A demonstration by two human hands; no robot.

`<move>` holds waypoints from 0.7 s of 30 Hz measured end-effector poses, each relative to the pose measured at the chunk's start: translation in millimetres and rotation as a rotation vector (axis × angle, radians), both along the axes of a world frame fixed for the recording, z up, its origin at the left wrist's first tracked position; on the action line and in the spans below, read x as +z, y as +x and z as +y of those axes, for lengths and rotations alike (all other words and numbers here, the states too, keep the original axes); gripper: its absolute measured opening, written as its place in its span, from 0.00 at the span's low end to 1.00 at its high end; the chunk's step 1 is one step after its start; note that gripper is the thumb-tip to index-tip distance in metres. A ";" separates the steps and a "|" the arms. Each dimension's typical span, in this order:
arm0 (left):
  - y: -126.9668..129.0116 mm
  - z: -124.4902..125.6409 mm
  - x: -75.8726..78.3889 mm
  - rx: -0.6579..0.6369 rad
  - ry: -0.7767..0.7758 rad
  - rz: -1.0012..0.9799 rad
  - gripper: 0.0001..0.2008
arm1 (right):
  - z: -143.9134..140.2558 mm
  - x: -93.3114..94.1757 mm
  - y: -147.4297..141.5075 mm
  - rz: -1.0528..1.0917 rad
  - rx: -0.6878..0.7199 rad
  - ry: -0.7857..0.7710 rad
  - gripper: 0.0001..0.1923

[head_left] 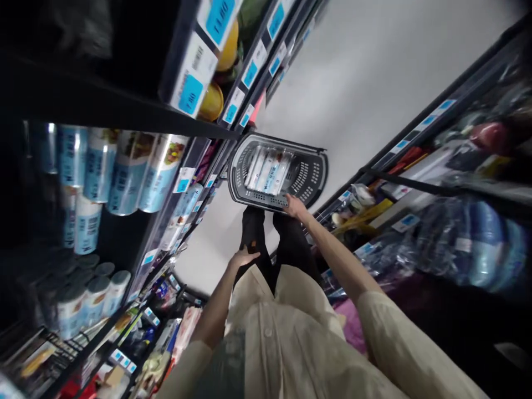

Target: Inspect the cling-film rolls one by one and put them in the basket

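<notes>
A grey shopping basket point(310, 172) stands on the pale floor of a shop aisle, in front of my feet. Several white and blue cans point(268, 169) lie side by side in it. My right hand point(296, 206) reaches down and touches the near rim of the basket. My left hand point(243, 257) rests flat on my dark trouser leg near the knee, holding nothing. I wear a beige shirt, and the view is tilted steeply.
A dark shelf rack point(124, 111) on the left holds rows of blue and white cans point(124, 166), with blue price tags point(191, 91) along its edges. On the right a second rack point(436, 183) carries wrapped goods. Grey floor point(374, 72) runs between them.
</notes>
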State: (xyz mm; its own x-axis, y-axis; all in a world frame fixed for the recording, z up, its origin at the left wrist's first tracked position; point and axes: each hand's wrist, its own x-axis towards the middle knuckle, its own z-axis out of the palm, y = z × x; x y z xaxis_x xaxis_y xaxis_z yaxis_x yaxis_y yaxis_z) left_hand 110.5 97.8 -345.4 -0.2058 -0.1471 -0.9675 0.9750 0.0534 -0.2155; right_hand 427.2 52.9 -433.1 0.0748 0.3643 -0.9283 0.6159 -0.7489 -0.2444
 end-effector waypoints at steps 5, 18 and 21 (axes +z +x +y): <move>13.3 1.5 -29.2 -0.162 0.065 0.024 0.66 | 36.0 -37.2 -19.4 0.017 0.129 0.050 0.26; 10.6 -6.4 -58.9 -0.197 0.335 0.028 0.59 | 126.9 -169.5 -96.2 0.075 0.373 0.224 0.28; -0.4 -10.3 -64.0 -0.204 0.342 0.004 0.59 | 130.7 -203.1 -114.0 0.104 0.361 0.239 0.23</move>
